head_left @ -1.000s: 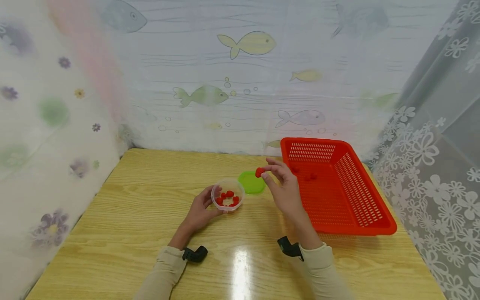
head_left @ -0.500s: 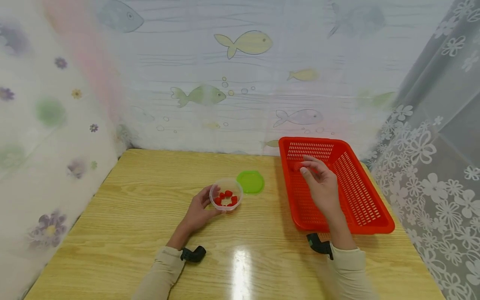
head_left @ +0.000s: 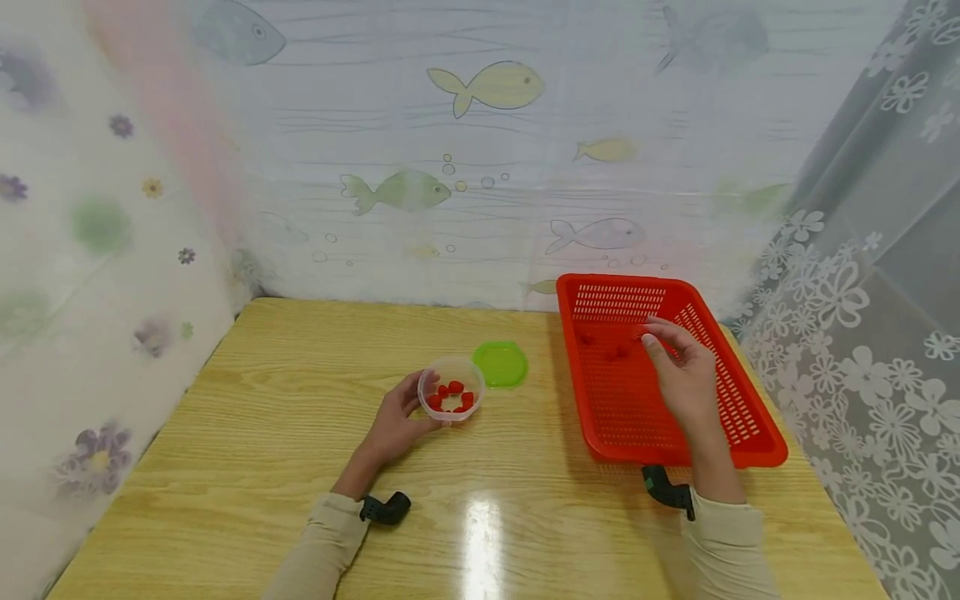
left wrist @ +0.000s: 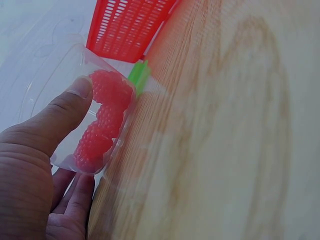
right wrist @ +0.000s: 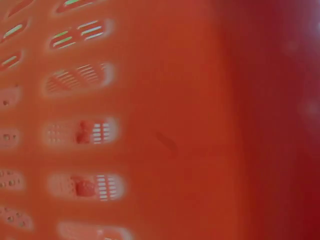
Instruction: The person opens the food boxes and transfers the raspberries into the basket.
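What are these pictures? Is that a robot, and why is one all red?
No, it's a person: a left hand and a right hand, both bare. The wide picture comes from a camera on the head, looking down; the others come from a small black camera on each wrist. On the wooden table are a green lid and a red basket with some berries in it. The left hand holds a clear tub with more red berries inside. The right hand is over the basket; whether it holds a berry is hard to tell. The red picture is from the right wrist: the basket's wall is so close, it nearly fills the view.
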Motion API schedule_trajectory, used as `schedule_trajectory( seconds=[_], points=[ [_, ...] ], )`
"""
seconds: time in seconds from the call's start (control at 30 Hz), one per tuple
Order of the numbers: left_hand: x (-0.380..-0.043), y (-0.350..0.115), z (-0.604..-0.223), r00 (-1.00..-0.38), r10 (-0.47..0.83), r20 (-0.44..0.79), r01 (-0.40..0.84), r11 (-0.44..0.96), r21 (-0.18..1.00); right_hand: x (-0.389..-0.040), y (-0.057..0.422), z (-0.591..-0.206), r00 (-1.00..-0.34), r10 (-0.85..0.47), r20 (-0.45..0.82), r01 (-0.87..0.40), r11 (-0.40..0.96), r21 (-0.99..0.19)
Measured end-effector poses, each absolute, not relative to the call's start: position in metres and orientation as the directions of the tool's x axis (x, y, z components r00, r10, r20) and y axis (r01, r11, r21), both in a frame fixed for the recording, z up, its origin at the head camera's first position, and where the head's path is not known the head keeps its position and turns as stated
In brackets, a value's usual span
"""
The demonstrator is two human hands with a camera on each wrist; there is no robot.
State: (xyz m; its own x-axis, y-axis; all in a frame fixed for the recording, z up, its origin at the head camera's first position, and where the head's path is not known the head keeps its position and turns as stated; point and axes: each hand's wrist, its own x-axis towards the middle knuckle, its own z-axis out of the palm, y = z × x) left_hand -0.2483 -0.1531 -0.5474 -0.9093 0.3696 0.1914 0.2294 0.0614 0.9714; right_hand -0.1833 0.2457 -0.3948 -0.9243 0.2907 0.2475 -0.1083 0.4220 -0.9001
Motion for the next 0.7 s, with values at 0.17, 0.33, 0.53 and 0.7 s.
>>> schedule_trajectory(
  seconds=[0.17, 0.33, 0.53, 0.7],
  points=[
    [-0.248, -0.153, -0.546, -0.906, 0.375, 0.198, 0.239, 0.064, 0.969, -0.183, 0.247, -0.397, -0.920, 0.302, 0.250, -0.109, 0.413, -0.904],
    [-0.248, -0.153, -0.547, -0.902, 0.382, 0.204, 0.245, 0.061, 0.968, -0.182, 0.247, -0.398, -0.909, 0.315, 0.272, -0.133, 0.401, -0.906],
    [-0.248, -0.154, -0.546, -0.905, 0.378, 0.194, 0.237, 0.070, 0.969, -0.179, 0.244, -0.395, -0.912, 0.311, 0.267, -0.147, 0.362, -0.921],
    [-0.248, -0.154, -0.545, -0.910, 0.371, 0.186, 0.226, 0.068, 0.972, -0.175, 0.234, -0.393, -0.927, 0.255, 0.276, -0.180, 0.343, -0.922]
  ],
)
